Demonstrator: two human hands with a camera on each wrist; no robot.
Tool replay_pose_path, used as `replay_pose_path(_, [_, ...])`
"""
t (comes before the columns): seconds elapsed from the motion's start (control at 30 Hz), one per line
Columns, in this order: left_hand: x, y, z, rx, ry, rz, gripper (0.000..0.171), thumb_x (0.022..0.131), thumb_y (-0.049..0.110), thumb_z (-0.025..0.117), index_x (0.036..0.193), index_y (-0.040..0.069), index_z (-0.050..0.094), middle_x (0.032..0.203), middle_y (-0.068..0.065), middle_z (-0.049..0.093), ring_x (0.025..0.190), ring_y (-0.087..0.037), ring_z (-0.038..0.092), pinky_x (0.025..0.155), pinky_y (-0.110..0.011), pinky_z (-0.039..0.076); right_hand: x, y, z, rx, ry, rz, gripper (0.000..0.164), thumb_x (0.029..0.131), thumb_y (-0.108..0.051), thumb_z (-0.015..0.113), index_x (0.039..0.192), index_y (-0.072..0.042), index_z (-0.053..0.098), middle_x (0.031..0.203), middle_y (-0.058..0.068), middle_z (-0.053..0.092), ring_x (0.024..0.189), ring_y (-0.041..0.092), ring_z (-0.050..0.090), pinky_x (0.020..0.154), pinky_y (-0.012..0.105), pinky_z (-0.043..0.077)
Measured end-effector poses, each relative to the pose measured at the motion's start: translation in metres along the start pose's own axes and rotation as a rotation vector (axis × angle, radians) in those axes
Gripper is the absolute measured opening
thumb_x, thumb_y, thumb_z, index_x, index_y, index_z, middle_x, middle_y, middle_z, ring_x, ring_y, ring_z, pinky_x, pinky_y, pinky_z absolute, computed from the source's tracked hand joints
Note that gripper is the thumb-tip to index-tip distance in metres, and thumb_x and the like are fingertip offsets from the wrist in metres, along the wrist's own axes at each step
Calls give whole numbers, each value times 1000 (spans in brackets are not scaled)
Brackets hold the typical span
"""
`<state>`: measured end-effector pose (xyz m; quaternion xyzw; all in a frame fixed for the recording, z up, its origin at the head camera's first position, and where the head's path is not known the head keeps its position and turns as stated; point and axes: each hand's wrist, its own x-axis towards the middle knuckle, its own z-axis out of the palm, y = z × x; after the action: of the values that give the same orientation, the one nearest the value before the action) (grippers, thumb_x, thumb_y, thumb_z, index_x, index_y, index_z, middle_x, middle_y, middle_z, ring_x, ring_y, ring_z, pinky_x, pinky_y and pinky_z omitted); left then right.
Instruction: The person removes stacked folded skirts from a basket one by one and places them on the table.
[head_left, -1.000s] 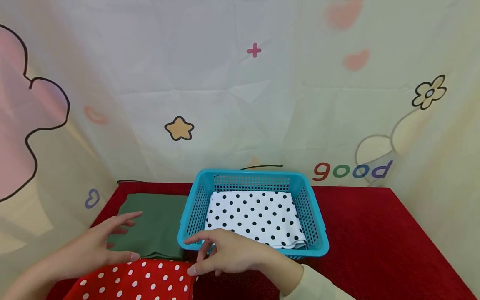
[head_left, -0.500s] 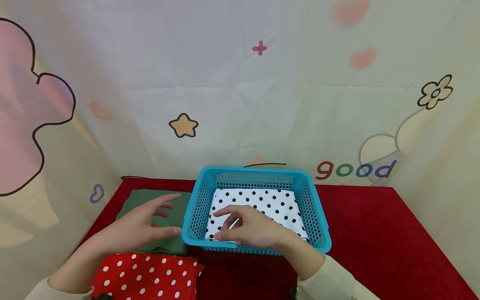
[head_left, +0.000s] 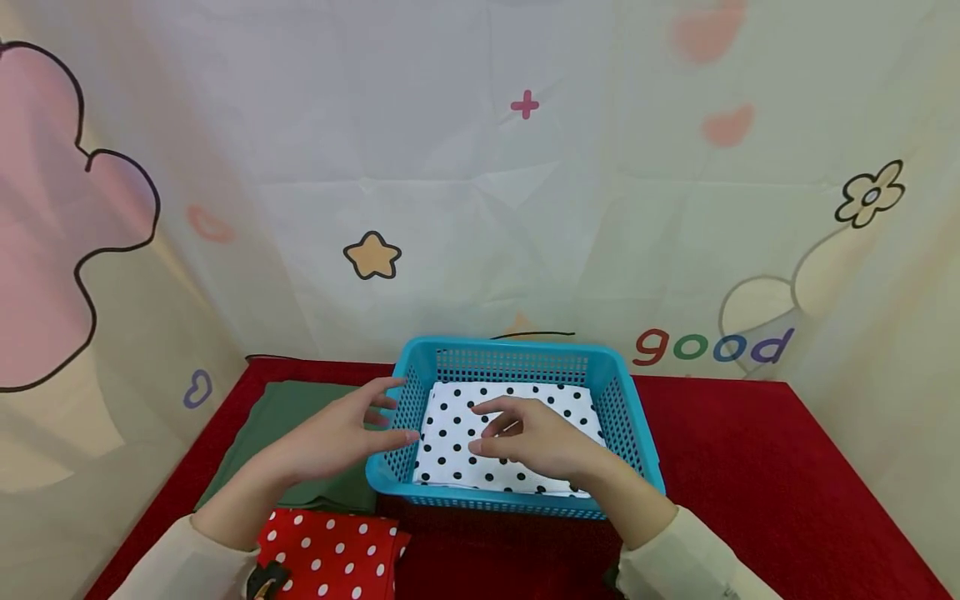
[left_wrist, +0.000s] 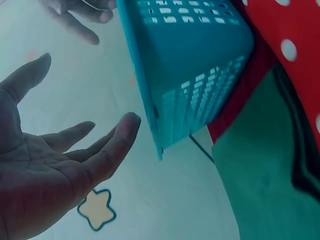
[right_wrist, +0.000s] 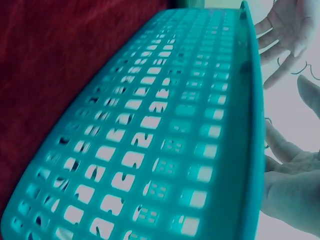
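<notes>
A blue plastic basket [head_left: 480, 498] with slotted walls holds a folded white cloth with black dots [head_left: 450, 450]. My left hand [head_left: 337, 437] hovers over the basket's left side, fingers spread and holding nothing; the left wrist view shows its palm [left_wrist: 35, 175] apart from the rim. Above the dotted cloth is my right hand [head_left: 532, 437], thumb and fingers loosely bent with a gap between them. Left of the basket lies a folded green cloth [head_left: 300, 400], partly hidden by my left arm. Nearer to me is a red cloth with white dots [head_left: 337, 550], partly covered by the left sleeve.
A dark red cover [head_left: 735, 475] spreads under everything and shows on the right of the basket. Behind stands a pale curtain [head_left: 480, 250] printed with a star, hearts and the word "good". A dark band [head_left: 266, 577] shows at the left cuff.
Both hands have risen from near the red dotted cloth and moved right and away from me, over the basket. The cloths and basket have stayed in place.
</notes>
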<state>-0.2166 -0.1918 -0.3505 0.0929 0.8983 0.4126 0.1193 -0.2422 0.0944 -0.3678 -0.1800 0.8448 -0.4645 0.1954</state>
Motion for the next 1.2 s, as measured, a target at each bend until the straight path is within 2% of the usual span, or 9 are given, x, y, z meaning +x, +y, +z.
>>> replay_pose_path(0.2, [18,8,10,-19,-25,-8,87,90,46,77,160,18,34,154,-20,48,139,-46,50,84,-52,64,1,5,-7,-13,56,62,56,90,-40,79,140,-21,63,114,2,69,106,19,67,87,44,57])
replay_pose_path(0.47, [33,15,17,-42,-53,-29,86,91,46,76,161,18,33,158,-18,44,141,-47,48,91,-57,61,5,8,-17,-40,102,94,67,91,-39,78,151,-20,53,122,5,67,112,22,65,91,45,56])
replay_pose_path(0.6, [39,18,21,-62,-75,-33,85,93,42,75,161,16,31,157,-19,45,134,-42,55,91,-56,61,3,12,-25,-62,117,123,74,91,-43,77,155,-20,48,131,10,64,118,27,62,92,47,57])
replay_pose_path(0.73, [48,19,28,-68,-81,-35,86,95,41,73,162,13,28,150,-18,52,124,-34,63,94,-55,61,1,17,-34,-94,137,174,81,91,-49,75,158,-19,41,143,16,58,129,36,57,98,56,56])
replay_pose_path(0.83, [56,18,33,-58,-73,-57,86,96,43,71,163,12,26,153,-17,50,130,-34,57,102,-59,55,0,21,-39,-133,158,210,85,92,-53,72,160,-17,37,149,21,53,136,42,51,101,62,53])
replay_pose_path(0.97, [65,15,38,-68,-66,-100,88,96,46,69,164,13,24,159,-19,42,138,-39,48,109,-66,47,0,27,-43,-148,182,254,87,94,-52,69,162,-12,33,154,27,47,138,47,49,102,63,53])
replay_pose_path(1.2, [73,11,45,-93,-65,-163,89,96,48,68,165,12,22,161,-21,39,142,-42,44,110,-70,43,4,39,-50,-141,207,311,90,96,-56,65,163,-9,28,159,30,38,143,51,42,106,66,49])
